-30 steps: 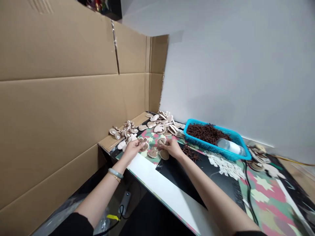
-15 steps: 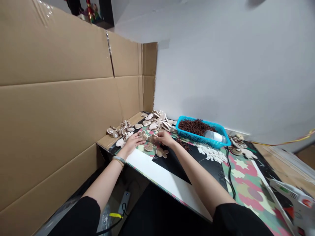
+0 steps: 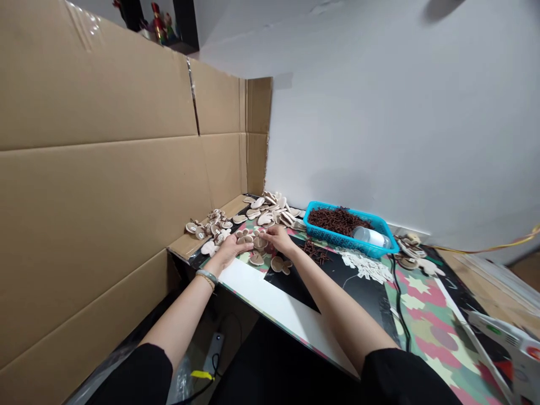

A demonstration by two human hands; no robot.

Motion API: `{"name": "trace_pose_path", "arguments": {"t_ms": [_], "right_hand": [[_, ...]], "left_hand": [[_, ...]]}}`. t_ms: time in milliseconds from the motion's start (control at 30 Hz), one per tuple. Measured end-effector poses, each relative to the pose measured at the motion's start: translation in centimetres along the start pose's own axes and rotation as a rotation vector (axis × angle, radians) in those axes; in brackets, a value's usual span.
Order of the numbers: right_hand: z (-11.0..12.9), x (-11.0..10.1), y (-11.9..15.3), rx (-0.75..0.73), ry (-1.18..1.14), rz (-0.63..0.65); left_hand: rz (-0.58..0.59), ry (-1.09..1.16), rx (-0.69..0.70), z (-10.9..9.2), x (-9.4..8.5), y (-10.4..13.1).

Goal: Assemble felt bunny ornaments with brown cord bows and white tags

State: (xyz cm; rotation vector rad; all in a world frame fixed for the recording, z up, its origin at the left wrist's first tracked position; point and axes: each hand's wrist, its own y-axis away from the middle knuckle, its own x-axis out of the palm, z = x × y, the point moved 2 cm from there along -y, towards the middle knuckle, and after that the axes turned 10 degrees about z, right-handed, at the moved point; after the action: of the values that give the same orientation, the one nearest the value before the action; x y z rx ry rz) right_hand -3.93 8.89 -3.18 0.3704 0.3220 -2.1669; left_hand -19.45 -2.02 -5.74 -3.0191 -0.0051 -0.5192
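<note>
My left hand [image 3: 228,251] is closed on a small beige-brown bunny-shaped piece [image 3: 243,240], its thumb lying across the front. Just to the right, my right hand [image 3: 279,238] pinches a second bunny-shaped piece [image 3: 260,242] by its upper part. The two held pieces are side by side, close together; whether they touch I cannot tell. Below the hands, a loose round-bodied piece [image 3: 256,259] lies on the patterned cover. Another eared piece [image 3: 279,264] rests at the corner of the black mat [image 3: 337,287].
Behind my hands is a heap of pale pieces [image 3: 274,211]; pieces with brown ties [image 3: 215,222] lie left. A blue basket [image 3: 394,247] holds brown ties and a clear container. White tags [image 3: 367,265] and a black cable [image 3: 396,304] lie right. Cardboard [image 3: 126,185] walls the left side.
My left thumb has come down over its piece. My right hand has brought its piece slightly lower and more upright beside the left one. The view has shifted slightly.
</note>
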Motion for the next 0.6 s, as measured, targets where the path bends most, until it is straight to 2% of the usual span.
{"name": "trace_pose_path", "arguments": {"t_ms": [167, 267, 467, 600], "right_hand": [[0.7, 1.0, 0.2, 0.007, 0.037, -0.070], [1.1, 0.8, 1.3, 0.027, 0.112, -0.118], [1.1, -2.1, 6.1, 0.151, 0.373, -0.333], [1.4, -2.0, 9.1, 0.183, 0.505, -0.277]], "left_hand": [[-0.041, -0.015, 0.003, 0.3, -0.3, -0.3], [-0.076, -0.019, 0.009, 0.4, -0.3, -0.4], [-0.117, -0.020, 0.013, 0.7, -0.3, -0.5], [-0.113, -0.006, -0.025, 0.6, -0.2, -0.5]]}}
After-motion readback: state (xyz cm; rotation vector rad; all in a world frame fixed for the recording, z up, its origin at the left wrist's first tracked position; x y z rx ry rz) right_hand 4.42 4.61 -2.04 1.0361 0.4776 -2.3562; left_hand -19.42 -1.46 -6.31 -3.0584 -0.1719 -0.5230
